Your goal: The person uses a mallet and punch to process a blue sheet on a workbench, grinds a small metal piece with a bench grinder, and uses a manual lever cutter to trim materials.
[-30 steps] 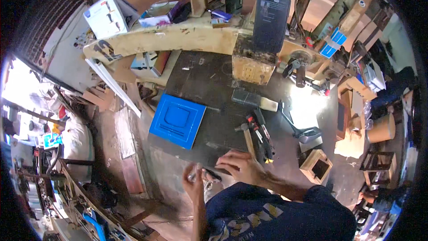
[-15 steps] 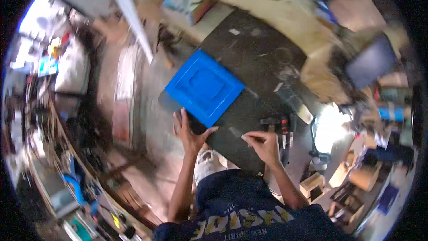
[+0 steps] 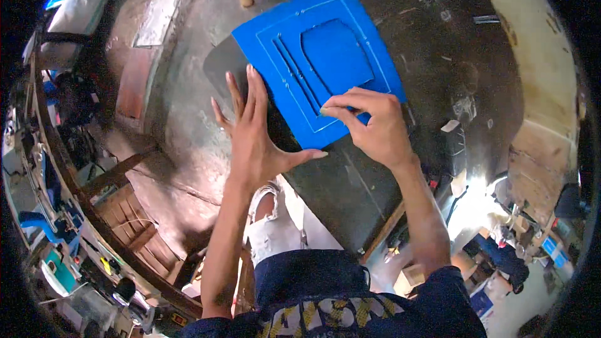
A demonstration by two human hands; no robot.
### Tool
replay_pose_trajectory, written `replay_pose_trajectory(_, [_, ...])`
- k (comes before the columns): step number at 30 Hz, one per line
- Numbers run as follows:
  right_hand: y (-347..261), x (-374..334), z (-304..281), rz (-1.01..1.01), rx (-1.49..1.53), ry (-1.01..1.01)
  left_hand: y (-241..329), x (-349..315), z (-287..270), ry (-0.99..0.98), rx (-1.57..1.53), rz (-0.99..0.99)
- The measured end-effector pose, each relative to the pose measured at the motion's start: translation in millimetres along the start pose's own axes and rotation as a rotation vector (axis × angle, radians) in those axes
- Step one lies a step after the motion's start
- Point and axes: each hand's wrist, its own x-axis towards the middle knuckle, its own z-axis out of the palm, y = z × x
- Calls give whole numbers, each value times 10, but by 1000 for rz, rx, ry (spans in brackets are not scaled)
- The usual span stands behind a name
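Observation:
A blue flat piece, perhaps foam or board, lies on a dark worktop. Two long narrow slits run side by side along it, a rounded outline is cut in its middle, and a thin pale line follows its edges. My left hand is open at its near left corner, fingers spread and thumb stretched along the near edge. Over the near end of the slits, my right hand pinches thumb and forefinger together; what they hold, if anything, is too small to make out. A dark grey rounded edge shows beneath the piece on the left.
Wood scraps and small offcuts lie on the worktop's right side. A pale curved board borders it at the far right. Near the lower right a bright lamp glares. A wooden rail and cluttered shelves stand on the left.
My right hand has moved from beside the blue piece onto it, still pinching. My left hand has spread along the corner. The piece now appears larger, as the view has shifted.

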Motion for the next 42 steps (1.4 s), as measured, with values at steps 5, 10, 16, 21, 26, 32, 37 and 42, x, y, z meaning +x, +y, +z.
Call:
replay_pose_trajectory(5, [42, 127, 198, -29, 31, 63, -294, 295, -97, -68, 13, 48])
replay_pose_trajectory(10, [95, 247, 239, -123, -20, 94, -334, 304, -55, -49, -1, 100])
replay_pose_trajectory(16, [149, 259, 277, -158, -36, 71, -331, 288, -68, -76, 38, 88])
replay_pose_trajectory(21, [162, 228, 323, -216, -6, 94, -361, 295, -9, -76, -166, 85])
replay_pose_trajectory(26, [156, 222, 296, -258, -34, 82, -338, 295, -13, -70, -145, 101])
replay_pose_trajectory(32, [171, 221, 259, -275, -127, 109, -326, 291, -10, -54, -125, 113])
replay_pose_trajectory(37, [165, 213, 272, -286, -156, 93, -348, 286, 12, -45, -166, 106])
replay_pose_trajectory(42, [148, 187, 299, -309, -170, 112, -360, 275, -13, -29, -143, 134])
